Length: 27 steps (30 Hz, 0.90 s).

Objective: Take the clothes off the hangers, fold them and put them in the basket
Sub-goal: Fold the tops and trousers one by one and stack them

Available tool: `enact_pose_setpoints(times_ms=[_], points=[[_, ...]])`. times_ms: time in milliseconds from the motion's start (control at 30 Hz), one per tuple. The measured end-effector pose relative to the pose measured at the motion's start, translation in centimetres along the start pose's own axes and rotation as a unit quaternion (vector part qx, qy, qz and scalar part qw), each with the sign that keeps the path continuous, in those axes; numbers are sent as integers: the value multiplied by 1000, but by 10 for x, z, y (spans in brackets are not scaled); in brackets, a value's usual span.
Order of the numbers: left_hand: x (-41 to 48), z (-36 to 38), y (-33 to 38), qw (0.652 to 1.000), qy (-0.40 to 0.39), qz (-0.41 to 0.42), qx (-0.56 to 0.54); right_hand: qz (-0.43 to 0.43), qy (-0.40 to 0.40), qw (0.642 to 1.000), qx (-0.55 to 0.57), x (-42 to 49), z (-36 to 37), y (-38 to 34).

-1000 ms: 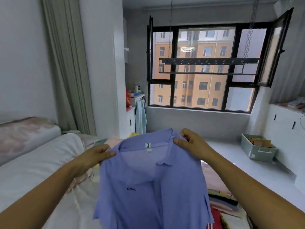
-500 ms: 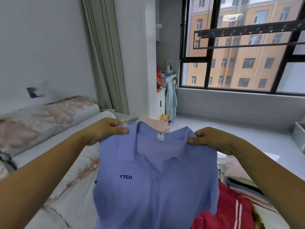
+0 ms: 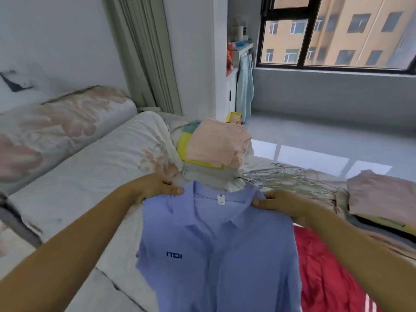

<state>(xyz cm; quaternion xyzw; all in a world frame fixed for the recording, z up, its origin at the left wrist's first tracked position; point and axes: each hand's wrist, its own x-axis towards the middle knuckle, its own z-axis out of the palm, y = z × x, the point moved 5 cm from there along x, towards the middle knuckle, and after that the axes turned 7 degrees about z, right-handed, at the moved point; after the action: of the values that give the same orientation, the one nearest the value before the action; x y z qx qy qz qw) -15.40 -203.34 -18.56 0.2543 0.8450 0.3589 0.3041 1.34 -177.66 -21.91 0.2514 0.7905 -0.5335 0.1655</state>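
A light blue collared shirt (image 3: 216, 248) with a small dark logo hangs spread between my hands over the bed. My left hand (image 3: 157, 186) pinches its left shoulder, and my right hand (image 3: 276, 202) pinches its right shoulder. No hanger is in the shirt. A heap of bare wire hangers (image 3: 286, 179) lies on the bed just behind it. A stack of folded clothes topped by a peach garment (image 3: 218, 145) stands beyond the collar. A red garment (image 3: 324, 271) lies under the shirt's right side. No basket is in view.
A white quilt (image 3: 90, 176) and a floral pillow (image 3: 56, 127) fill the bed's left side. A pile of folded pinkish clothes (image 3: 380, 194) sits at the right. Beyond lie grey floor (image 3: 326, 136), a white cabinet (image 3: 231, 91) and the window.
My view has tilted down from the window to the bed. Both hands have lowered the blue shirt toward the bed, still holding its shoulders.
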Motion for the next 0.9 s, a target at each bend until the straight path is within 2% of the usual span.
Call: enact_pose_setpoints(times_ms=[100,200,300,400,500,600,700,767,800,900], points=[[80,11,-59,999,-15,-5,48,64,-2,998,18,77,21,22],[153,26,-113,998,-13,-8,67,125,13,992,-15,157,35,48],[221,38,-157,997,34,-34,59,171,88,981,-26,230,42,85],[269,56,-203,991,112,-55,52,180,186,959,-114,287,51,123],[279,109,-252,993,93,-51,46,128,220,959,-122,315,85,160],[268,179,-307,997,-12,-59,47,80,180,972,-126,335,139,199],[267,217,-342,995,-53,-60,51,0,140,978,-154,356,184,225],[279,221,-350,995,-31,-27,89,-64,158,969,-176,374,198,224],[287,219,-349,991,0,16,129,-95,182,959,-196,384,200,220],[318,215,-338,945,95,182,256,-141,243,920,-273,414,192,206]])
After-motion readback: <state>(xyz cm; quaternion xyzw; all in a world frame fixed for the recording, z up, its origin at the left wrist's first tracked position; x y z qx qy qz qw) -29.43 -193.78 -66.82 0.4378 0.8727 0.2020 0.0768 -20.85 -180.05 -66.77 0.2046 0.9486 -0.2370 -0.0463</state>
